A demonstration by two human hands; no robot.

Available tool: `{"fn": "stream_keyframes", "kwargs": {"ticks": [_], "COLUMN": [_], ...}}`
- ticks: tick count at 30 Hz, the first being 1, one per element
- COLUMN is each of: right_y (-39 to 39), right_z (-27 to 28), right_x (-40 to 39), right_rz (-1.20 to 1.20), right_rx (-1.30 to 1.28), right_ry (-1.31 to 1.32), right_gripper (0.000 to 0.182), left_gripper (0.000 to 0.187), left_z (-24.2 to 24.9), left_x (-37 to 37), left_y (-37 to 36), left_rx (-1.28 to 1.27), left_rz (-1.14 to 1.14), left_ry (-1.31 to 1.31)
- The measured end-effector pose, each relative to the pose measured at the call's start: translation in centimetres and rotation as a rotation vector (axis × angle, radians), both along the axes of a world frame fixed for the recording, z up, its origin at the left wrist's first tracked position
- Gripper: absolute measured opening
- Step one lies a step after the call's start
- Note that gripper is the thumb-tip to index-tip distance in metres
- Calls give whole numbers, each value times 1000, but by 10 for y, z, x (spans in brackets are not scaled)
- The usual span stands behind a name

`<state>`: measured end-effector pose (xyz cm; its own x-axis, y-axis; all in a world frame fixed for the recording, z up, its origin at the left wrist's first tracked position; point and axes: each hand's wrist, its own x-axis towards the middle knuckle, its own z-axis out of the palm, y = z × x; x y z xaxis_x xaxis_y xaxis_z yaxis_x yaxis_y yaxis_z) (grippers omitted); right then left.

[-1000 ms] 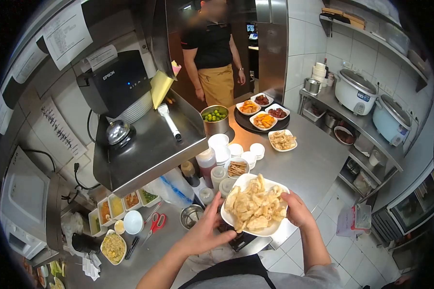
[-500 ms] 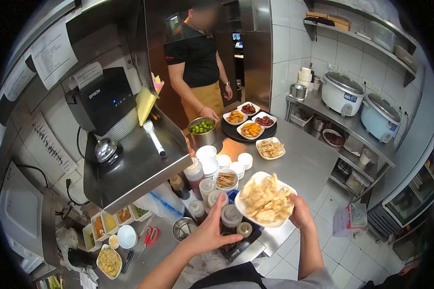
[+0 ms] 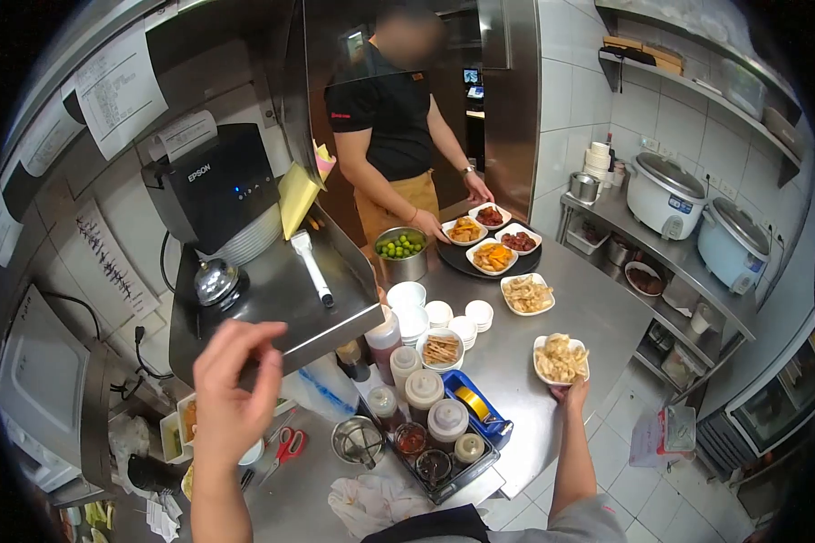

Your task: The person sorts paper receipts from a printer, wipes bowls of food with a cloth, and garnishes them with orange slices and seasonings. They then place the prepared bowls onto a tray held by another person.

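A small white bowl (image 3: 545, 371) heaped with pale golden fried pieces (image 3: 563, 356) is held by my right hand (image 3: 572, 395), which grips its near edge over the right part of the steel counter. My left hand (image 3: 240, 376) is raised at the left, holding nothing, its fingers bent and the thumb apart from them. It overlaps the corner of the steel shelf (image 3: 267, 330) in this view. Just beyond the held bowl, a similar white bowl of fried pieces (image 3: 527, 295) rests on the counter.
A co-worker (image 3: 385, 127) stands across the counter, hands at a black round tray (image 3: 466, 261) with several filled bowls. A pot of green limes (image 3: 400, 258), stacked white cups (image 3: 407, 308), a sauce caddy (image 3: 462, 475), a blue tape dispenser (image 3: 475, 407) and red scissors (image 3: 290, 443) lie nearer.
My right hand has carried the bowl forward and right, away from me. My left hand has moved left and up from beside the bowl. The co-worker's hands have come to the black tray.
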<state>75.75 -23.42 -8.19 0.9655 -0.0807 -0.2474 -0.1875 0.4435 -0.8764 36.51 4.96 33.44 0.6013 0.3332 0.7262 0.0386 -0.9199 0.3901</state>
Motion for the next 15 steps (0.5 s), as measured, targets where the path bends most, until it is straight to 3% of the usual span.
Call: {"fn": "stream_keyframes", "kwargs": {"ticks": [2, 4, 6, 8, 10, 12, 14, 15], "right_y": [14, 25, 36, 57, 94, 138, 176, 193], "right_z": [-3, -3, -3, -1, 38, 60, 66, 81], "right_x": [16, 28, 38, 44, 12, 6, 19, 17], "right_rz": [-36, -52, -24, 378, 786, 920, 703, 703], "right_rx": [33, 51, 104, 24, -151, -634, -1111, -1108], "right_ry": [-17, 2, 79, 450, 293, -118, -948, -957], "right_gripper": [38, 40, 41, 39, 36, 34, 51, 51], "left_gripper": [19, 19, 16, 12, 10, 9, 8, 8], "left_z": [3, 9, 10, 13, 13, 11, 11, 10], "left_x": [8, 12, 18, 23, 25, 25, 24, 23], "left_y": [2, 6, 12, 16, 17, 17, 18, 19], "left_rx": [75, -44, -51, -185, -145, -108, -160, -167], "left_rz": [-16, 50, 25, 21, 35, 54, 41, 41], "left_ry": [22, 209, 203, 244, 227, 218, 210, 209]}}
